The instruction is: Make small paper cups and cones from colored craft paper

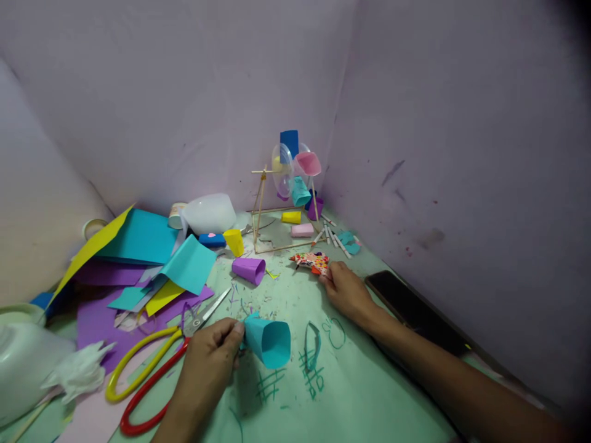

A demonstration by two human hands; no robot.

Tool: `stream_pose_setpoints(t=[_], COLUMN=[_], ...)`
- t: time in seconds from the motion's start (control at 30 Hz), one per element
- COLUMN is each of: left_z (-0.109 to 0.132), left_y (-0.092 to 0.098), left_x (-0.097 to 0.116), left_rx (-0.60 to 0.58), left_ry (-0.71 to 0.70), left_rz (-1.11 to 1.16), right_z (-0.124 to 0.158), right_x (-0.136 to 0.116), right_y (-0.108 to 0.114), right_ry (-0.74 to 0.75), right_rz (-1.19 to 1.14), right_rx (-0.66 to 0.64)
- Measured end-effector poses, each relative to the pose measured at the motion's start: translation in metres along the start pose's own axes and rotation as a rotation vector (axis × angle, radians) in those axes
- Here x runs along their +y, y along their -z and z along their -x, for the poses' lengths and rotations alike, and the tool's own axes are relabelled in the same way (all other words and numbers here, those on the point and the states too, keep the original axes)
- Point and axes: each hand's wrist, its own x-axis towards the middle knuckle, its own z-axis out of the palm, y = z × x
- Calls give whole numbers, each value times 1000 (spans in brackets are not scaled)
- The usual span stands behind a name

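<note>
My left hand [217, 347] pinches the narrow end of a light-blue paper cup [272, 343], whose open mouth faces right and toward me. My right hand [344, 286] is closed on the right end of a flower-patterned piece [311, 261] lying low over the table. Behind it stands a wooden-stick frame [259, 209] bearing clear plastic discs [282, 171] with a pink cup [308, 163], a blue cup [289, 144] and a turquoise cup [300, 192]. A purple cup [249, 271] lies on its side between my hands, farther back.
Large scissors [178, 344] with yellow and red handles lie partly open beside my left hand. Coloured paper sheets [133, 237] pile up at the left. A white bottle [210, 213] lies against the wall. A dark phone [410, 307] lies by my right forearm.
</note>
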Motion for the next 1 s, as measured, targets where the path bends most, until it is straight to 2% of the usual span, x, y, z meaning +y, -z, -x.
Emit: stream_pose_setpoints(t=[0.27, 0.47, 0.57, 0.7, 0.8, 0.9, 0.93, 0.97, 1.0], left_z=[9, 6, 3, 1, 2, 5, 6, 7, 8], left_y=[-4, -5, -6, -7, -7, -7, -8, -9, -10], left_x=[15, 8, 1, 1, 6, 10, 12, 14, 16], left_rx=[31, -2, -4, 10, -49, -81, -75, -72, -65], left_ry=[1, 23, 33, 55, 146, 172, 151, 120, 87], left_rz=[38, 59, 63, 148, 280, 391, 373, 319, 246], right_z=[-29, -46, -48, -38, -12, 24, 35, 44, 52], right_x=[-11, -19, -18, -21, -35, -61, -70, -79, -86], right_y=[-10, -16, -11, 9, 25, 33, 33, 32, 30], right_ry=[-122, -163, -149, -113, -20, 160, 237, 271, 288], right_rz=[54, 50, 9, -96, -262, -522, -801, -1022, -1156], right_rx=[15, 10, -21, -47, -149, -404, -538, -609, -626])
